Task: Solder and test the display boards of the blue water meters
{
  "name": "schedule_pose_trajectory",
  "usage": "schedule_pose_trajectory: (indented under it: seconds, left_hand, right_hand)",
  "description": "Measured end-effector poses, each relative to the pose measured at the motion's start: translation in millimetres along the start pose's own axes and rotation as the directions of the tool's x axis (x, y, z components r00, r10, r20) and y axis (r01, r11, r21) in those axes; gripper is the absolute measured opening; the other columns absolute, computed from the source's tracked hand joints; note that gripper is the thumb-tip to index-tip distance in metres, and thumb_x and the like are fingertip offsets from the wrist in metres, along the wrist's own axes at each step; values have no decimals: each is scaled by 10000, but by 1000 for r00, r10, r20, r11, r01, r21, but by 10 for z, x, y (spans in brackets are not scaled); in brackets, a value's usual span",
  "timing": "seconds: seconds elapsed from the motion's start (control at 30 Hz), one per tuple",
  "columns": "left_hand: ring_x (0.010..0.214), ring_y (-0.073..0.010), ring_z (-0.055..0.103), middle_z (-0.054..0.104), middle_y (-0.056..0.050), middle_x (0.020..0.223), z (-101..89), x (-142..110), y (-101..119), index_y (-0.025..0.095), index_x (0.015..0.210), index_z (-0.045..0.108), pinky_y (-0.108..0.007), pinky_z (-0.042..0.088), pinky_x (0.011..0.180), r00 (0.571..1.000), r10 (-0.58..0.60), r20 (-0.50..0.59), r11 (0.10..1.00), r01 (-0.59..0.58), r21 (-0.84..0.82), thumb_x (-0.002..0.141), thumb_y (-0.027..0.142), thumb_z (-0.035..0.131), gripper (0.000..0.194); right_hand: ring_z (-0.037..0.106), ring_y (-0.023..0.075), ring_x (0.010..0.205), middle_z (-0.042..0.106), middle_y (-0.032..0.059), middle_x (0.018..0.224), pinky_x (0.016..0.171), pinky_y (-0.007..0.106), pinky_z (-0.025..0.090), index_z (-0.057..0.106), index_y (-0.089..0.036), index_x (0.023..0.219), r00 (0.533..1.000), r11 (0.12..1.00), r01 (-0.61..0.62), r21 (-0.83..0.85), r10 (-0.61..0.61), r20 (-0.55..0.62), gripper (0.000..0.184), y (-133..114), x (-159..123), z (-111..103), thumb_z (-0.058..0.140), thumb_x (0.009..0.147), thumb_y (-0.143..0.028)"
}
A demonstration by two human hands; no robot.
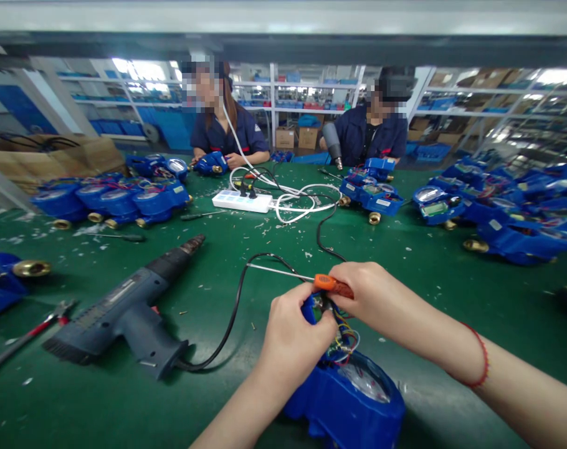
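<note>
Right in front of me lies a blue water meter (353, 405), its round glass dial facing up and its wiring compartment exposed. Coloured wires (349, 340) and part of a green circuit board show there. My left hand (295, 327) grips the far end of that meter, thumb and fingers closed round the compartment. In my right hand (365, 290) is a screwdriver (324, 282) with an orange handle, held nearly level, its long shaft pointing left. The right fingertips are also at the compartment; what they touch is partly hidden.
A heat gun (119, 305) lies left, its black cord running past my hands. Red-handled pliers (45, 324) lie beside it. A white power strip (242, 201) with looped cable sits mid-table. More blue meters (118, 199) stand left and right (512, 212). Two people sit opposite.
</note>
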State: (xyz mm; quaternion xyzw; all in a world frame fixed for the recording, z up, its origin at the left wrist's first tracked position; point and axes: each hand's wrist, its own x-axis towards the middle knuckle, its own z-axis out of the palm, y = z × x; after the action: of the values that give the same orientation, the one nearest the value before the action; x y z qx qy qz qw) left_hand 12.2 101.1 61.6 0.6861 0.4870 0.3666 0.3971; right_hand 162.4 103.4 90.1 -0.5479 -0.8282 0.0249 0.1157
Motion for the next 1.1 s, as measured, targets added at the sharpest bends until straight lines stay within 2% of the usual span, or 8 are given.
schedule_pose_trajectory:
  seconds: [0.13,0.27,0.4,0.5,0.63,0.77,0.9,1.1]
  left_hand:
    - [653,-155,612,687,9,691,14,-7,-13,163,785,708,-235,431,617,1000,12,-18,1000,-13,-19,659,104,538,219]
    - [631,-143,592,675,15,679,30,3,-41,154,768,695,-225,435,609,999,16,-36,999,-17,-27,639,100,541,208]
    - [633,-143,585,673,14,670,36,14,-51,147,738,688,-226,439,618,998,7,-59,1000,-9,-28,628,102,550,182]
    - [633,-150,590,676,7,657,28,21,-35,138,719,687,-231,439,611,997,-8,-72,999,6,-34,626,102,556,165]
    - [679,-173,628,715,-18,709,12,30,-12,122,757,704,-247,461,648,998,-15,-60,998,11,-57,625,101,569,190]
    - [686,-193,647,726,-34,716,3,36,-6,109,769,715,-261,473,647,998,-30,-50,997,26,-70,630,112,576,196]
    - [694,-198,661,739,-33,735,2,40,-4,112,811,736,-262,490,654,999,-36,-27,995,34,-95,622,99,563,256]
    - [758,-196,680,758,-42,828,-4,52,-50,125,909,743,-258,503,708,999,-45,6,988,46,-150,636,100,564,328]
  right_hand:
    - [541,127,587,568,-5,676,548,231,316,576,-144,711,999,999,36,-39,-36,-2,137,22,23,21,616,770,-27]
    - [568,161,599,572,14,707,542,252,325,548,-142,739,997,994,73,-84,-75,-24,165,62,-31,139,587,738,18]
    - [567,180,637,546,19,737,567,271,372,491,-154,770,987,982,122,-147,-136,-88,230,49,-95,227,540,714,64]
    - [541,188,619,524,29,733,557,286,382,465,-161,764,976,968,149,-204,-177,-125,259,3,-128,228,506,702,88]
    - [533,204,639,523,43,743,561,298,386,478,-155,772,976,967,142,-210,-172,-134,233,-32,-156,214,503,731,72]
    - [526,195,661,543,44,756,590,290,382,514,-145,791,977,984,115,-134,-136,-164,186,-6,-161,249,546,760,36]
    - [508,160,643,543,23,719,579,257,339,513,-141,739,973,998,55,25,-48,-224,177,56,-116,298,593,735,17]
    - [399,77,527,442,-52,582,500,202,255,442,-145,617,970,955,-14,296,85,-227,253,116,-47,257,616,729,2]
